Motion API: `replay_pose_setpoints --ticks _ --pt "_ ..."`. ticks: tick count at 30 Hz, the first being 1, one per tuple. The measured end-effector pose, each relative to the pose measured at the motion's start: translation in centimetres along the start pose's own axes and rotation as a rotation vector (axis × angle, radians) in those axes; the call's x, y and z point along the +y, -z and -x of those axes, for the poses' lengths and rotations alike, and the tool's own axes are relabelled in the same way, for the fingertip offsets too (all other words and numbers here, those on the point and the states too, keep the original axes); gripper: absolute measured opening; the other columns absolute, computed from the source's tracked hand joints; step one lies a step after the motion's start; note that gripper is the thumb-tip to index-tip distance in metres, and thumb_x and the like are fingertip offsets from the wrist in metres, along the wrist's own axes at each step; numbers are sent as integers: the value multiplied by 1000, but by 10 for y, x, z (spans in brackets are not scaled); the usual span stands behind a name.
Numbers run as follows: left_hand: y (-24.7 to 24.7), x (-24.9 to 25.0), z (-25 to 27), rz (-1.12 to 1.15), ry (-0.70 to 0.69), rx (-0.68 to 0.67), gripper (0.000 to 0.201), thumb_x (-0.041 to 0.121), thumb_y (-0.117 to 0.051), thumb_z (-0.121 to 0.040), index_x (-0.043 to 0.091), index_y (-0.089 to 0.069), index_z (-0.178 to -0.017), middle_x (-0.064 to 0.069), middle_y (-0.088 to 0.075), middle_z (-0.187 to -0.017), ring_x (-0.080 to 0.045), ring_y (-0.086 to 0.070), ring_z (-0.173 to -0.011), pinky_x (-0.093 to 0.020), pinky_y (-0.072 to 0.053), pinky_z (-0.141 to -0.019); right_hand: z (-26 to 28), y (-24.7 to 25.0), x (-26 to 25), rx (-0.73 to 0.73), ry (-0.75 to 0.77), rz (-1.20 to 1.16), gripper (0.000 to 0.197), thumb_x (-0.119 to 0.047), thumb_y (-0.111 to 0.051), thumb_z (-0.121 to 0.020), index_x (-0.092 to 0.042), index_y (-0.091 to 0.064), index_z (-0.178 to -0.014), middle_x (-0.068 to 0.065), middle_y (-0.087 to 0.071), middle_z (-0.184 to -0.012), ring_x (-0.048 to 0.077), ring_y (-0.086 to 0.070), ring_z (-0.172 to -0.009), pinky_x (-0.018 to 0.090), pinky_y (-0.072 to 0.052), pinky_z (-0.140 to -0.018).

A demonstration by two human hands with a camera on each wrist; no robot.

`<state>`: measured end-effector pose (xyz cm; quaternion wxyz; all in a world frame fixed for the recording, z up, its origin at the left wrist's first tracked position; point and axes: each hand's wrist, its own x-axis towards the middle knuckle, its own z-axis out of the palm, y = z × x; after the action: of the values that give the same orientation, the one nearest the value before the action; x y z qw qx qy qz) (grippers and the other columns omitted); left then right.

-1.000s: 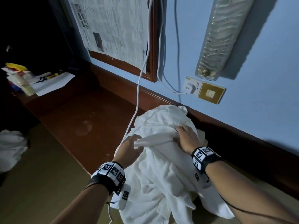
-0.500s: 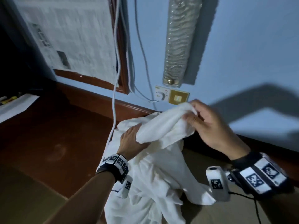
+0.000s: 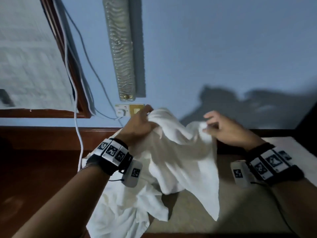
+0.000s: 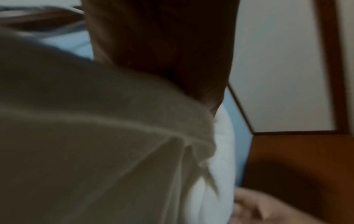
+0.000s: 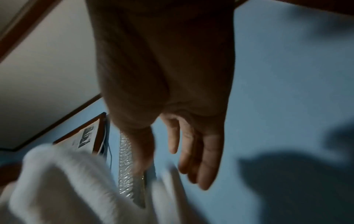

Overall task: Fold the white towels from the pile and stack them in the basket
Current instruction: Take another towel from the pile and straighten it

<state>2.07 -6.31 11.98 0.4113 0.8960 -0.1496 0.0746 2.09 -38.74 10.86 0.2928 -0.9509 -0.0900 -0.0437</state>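
Note:
A white towel [image 3: 181, 152] hangs lifted between my two hands in the head view. My left hand [image 3: 148, 116] grips a bunch of its top edge near the wall. My right hand [image 3: 207, 124] pinches the top edge further right, with cloth between the thumb and the loosely curled fingers [image 5: 191, 159]. More crumpled white towel cloth [image 3: 123, 213] lies under the lifted one on the beige surface [image 3: 197, 217]. The left wrist view is filled by blurred towel [image 4: 95, 136] below my palm. No basket is in view.
A white cable [image 3: 79, 143] hangs down the blue wall to the left of the towels. A wall socket [image 3: 122, 111], a wrapped tube [image 3: 121, 48] and a framed paper board [image 3: 30, 66] are on the wall. A dark wooden ledge [image 3: 42, 169] runs at left.
Both hands have risen and lifted the towel off the pile. My right hand has shifted rightward along the top edge, spreading the cloth. The head view has swung up and to the right.

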Motion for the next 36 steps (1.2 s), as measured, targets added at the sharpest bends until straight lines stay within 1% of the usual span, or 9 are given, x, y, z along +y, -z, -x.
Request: replay_pose_setpoints --ticks 2,5,12,17,23,27,30,32,36 --pt "-6 50 2 0 -82 -46 16 16 -66 -86 25 -58 -95 3 -69 -90 -21 -64 -87 -30 -47 -70 28 1 -21 -136 127 -90 108 -68 -84 -70 -30 -31 -156 -12 -46 -154 5 -45 -141 31 -38 -116" --pt "-17 102 8 7 -162 -92 19 15 -68 -77 27 -62 -91 6 -71 -84 -16 -67 -85 -30 -49 -68 53 0 -54 -34 354 -246 81 -57 -80 -83 -23 -47 -149 -11 -55 -147 5 -52 -138 35 -42 -116" --pt "-64 95 25 80 -134 -201 51 43 -83 -69 40 -63 -116 14 -75 -100 -11 -73 -95 -41 -60 -88 92 67 -42 316 246 -482 25 -32 -72 -92 -12 -68 -106 7 -74 -106 25 -71 -104 51 -54 -94" --pt "-134 57 51 233 60 -249 50 44 -85 -79 34 -67 -125 15 -77 -110 -5 -73 -101 -38 -59 -95 98 97 -2 387 106 -557 38 -51 -70 -85 -21 -71 -108 -2 -76 -107 17 -72 -104 52 -55 -99" --pt "-162 89 57 360 121 -183 18 33 -64 -102 23 -78 -98 1 -80 -90 -16 -74 -81 -33 -60 -77 110 130 88 370 -67 -588 37 -50 -70 -93 -15 -77 -103 4 -79 -100 26 -74 -104 47 -58 -98" --pt "-169 145 56 422 38 -64 27 39 -68 -98 12 -70 -101 -5 -77 -92 -17 -73 -85 -32 -56 -82 110 146 152 290 -187 -426 61 -71 -68 -83 -10 -74 -91 14 -77 -88 32 -75 -91 47 -60 -80" --pt "-167 182 56 456 -56 -47 27 32 -72 -96 5 -67 -97 -4 -68 -80 -12 -63 -74 -22 -49 -69 115 149 183 202 -217 -64 41 -50 -74 -91 -17 -58 -74 -10 -59 -72 18 -62 -85 28 -42 -61" --pt "-168 201 53 475 -80 -54 27 28 -68 -100 2 -66 -94 -4 -65 -78 -15 -61 -74 -25 -47 -69 120 147 192 82 -160 38 30 -36 -80 -89 -20 -55 -94 -12 -60 -94 12 -60 -103 29 -47 -77" --pt "-187 223 49 493 -63 -89 30 21 -60 -104 -6 -63 -92 -10 -62 -79 -18 -59 -76 -29 -45 -69 139 136 158 -175 192 -151 78 -43 -86 -78 -38 -45 -144 -24 -53 -145 -8 -49 -134 22 -42 -111"
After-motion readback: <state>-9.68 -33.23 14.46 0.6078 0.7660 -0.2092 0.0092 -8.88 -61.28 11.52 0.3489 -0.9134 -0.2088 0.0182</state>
